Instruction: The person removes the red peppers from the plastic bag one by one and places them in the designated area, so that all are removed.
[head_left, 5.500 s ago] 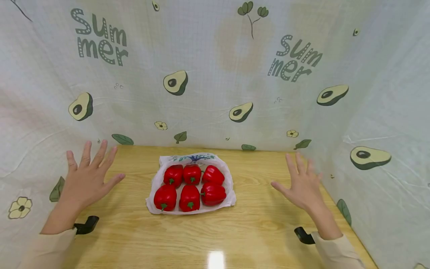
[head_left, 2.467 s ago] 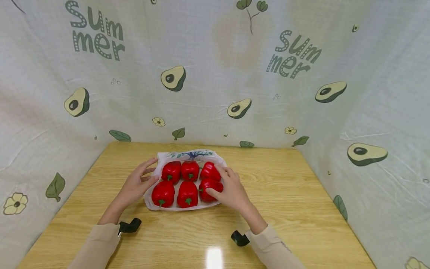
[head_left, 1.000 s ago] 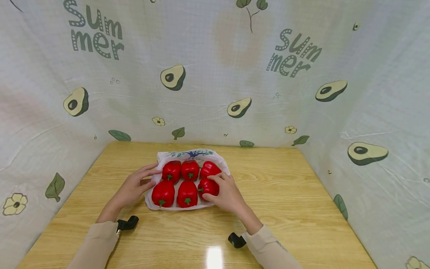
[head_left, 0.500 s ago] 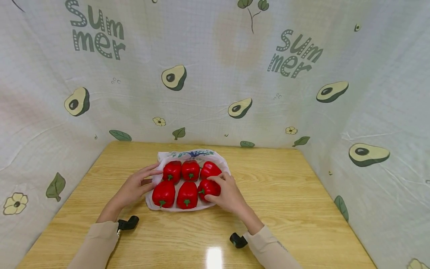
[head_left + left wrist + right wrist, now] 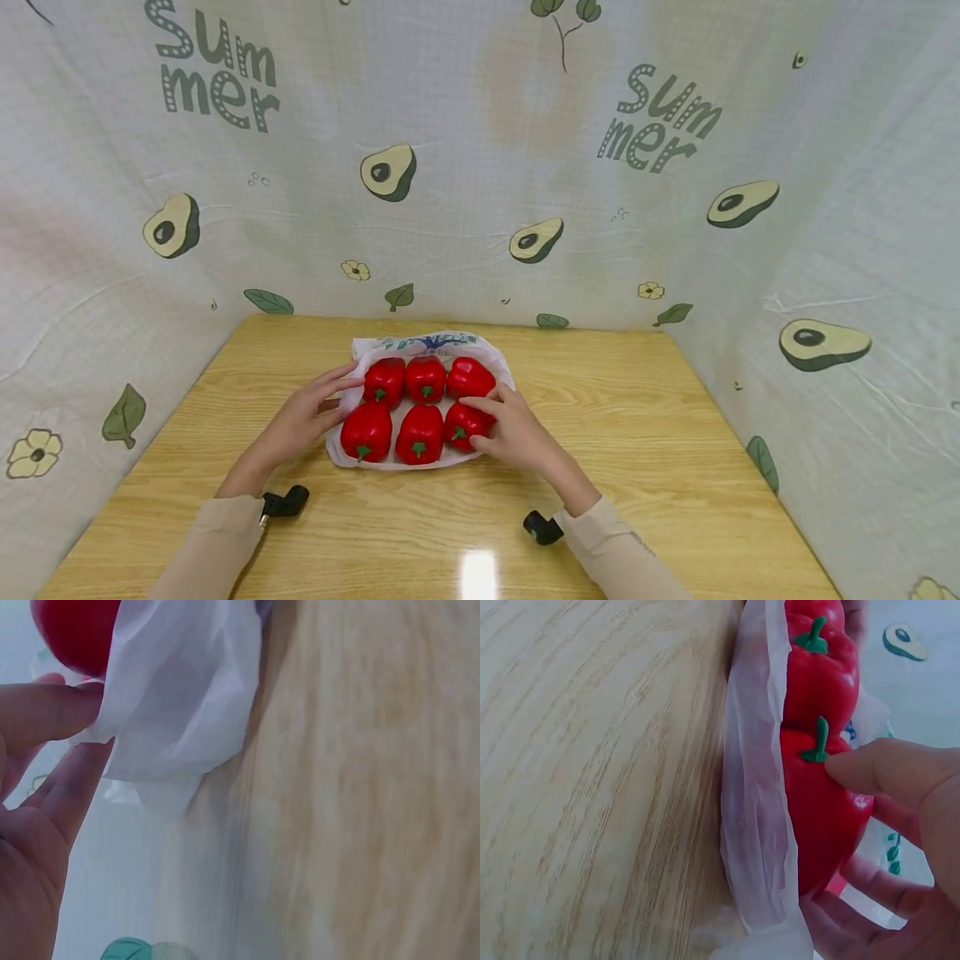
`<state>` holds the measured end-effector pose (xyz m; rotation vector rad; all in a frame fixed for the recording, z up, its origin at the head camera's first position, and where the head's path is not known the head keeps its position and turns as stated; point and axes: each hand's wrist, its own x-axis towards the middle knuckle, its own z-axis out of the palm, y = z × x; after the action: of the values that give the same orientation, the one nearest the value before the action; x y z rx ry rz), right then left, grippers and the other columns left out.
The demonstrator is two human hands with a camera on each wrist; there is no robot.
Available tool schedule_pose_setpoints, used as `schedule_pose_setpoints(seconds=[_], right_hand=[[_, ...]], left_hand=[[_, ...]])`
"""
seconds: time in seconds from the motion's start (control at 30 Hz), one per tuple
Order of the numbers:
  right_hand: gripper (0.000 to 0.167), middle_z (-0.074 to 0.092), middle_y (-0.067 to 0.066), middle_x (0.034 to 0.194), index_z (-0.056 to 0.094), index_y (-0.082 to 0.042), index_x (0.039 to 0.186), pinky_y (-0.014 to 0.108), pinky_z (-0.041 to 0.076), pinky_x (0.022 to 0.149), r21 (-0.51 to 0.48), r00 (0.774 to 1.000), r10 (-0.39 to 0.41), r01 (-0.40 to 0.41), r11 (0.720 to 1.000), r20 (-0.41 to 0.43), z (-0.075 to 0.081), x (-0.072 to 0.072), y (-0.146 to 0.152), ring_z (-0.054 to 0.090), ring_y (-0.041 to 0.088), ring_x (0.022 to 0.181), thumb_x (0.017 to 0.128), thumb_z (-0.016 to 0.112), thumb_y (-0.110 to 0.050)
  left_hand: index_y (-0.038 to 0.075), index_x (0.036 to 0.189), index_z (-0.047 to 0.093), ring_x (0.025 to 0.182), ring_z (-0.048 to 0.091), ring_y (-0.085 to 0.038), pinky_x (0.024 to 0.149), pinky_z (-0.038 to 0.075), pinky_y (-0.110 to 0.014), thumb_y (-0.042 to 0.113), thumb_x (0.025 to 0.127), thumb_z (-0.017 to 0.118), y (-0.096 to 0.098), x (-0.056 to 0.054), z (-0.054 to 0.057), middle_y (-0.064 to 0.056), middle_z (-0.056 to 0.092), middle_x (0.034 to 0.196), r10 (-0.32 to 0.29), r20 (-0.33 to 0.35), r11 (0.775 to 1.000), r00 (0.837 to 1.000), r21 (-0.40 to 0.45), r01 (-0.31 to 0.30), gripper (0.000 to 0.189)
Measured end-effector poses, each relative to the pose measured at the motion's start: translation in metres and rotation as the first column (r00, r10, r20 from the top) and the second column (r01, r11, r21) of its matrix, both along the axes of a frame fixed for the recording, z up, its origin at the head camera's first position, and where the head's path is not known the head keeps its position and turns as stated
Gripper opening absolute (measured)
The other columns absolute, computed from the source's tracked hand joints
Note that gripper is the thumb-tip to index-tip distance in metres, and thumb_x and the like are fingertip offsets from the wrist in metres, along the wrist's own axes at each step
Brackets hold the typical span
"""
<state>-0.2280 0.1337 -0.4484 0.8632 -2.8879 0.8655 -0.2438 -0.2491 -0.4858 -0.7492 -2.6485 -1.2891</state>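
Several red bell peppers with green stems sit in two rows in a white printed bag (image 5: pixel 435 341) with its rim rolled down. My right hand (image 5: pixel 517 432) curls around the front right pepper (image 5: pixel 459 427), which stays among the others. In the right wrist view the thumb lies beside that pepper's (image 5: pixel 821 810) stem and the fingers reach around its far side. At the bag's left side, my left hand (image 5: pixel 298 417) pinches the bag's edge (image 5: pixel 176 697) between thumb and fingers, as the left wrist view shows. Parts of the right hand's fingertips are hidden behind the pepper.
The bag stands on a light wooden table (image 5: pixel 405 533). A pale cloth (image 5: pixel 465 108) printed with avocados, leaves and lettering rises behind the table and along both sides. Each wrist carries a small black camera mount (image 5: pixel 287 502).
From raised and spread wide, both hands have come in to the bag's sides. The right hand has taken hold of the front right pepper, whose stem now points more toward the front.
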Motion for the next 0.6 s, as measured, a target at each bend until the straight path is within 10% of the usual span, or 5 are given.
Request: schedule_pose_setpoints(seconds=[0.6], right_hand=[[0.055,0.055,0.001,0.114,0.071,-0.019,0.137,0.029,0.057,0.084,-0.036,0.998,-0.022,0.020,0.999,-0.054,-0.012,-0.004,-0.001,0.051,0.019,0.108,0.086,0.091,-0.019]], left_hand=[[0.009,0.147,0.062,0.146,0.046,-0.046,0.100,0.057,-0.053,-0.011,0.094,0.073,0.001,-0.001,0.002,-0.017,0.035,0.170,0.014,-0.045,0.996,0.999,-0.082,-0.018,0.058]])
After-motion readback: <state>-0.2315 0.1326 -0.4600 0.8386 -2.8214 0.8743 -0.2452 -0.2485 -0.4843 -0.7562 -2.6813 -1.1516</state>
